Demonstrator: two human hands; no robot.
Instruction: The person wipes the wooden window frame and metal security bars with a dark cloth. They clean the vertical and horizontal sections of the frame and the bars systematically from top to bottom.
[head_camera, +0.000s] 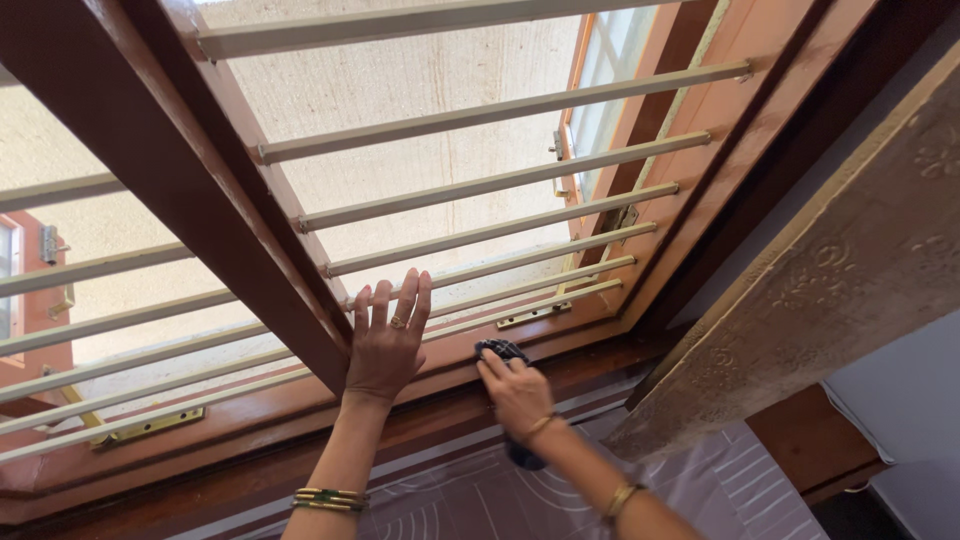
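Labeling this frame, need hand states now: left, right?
Left hand: open, flat against the window frame, holding nothing.
Right hand: closed on a dark cloth, pressed to the sill.

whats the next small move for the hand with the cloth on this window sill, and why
Probably slide the right hand and its dark cloth rightward along the wooden sill toward the corner. The cloth sits mid-sill, just right of the braced left hand, and the stretch to the corner lies beside it.
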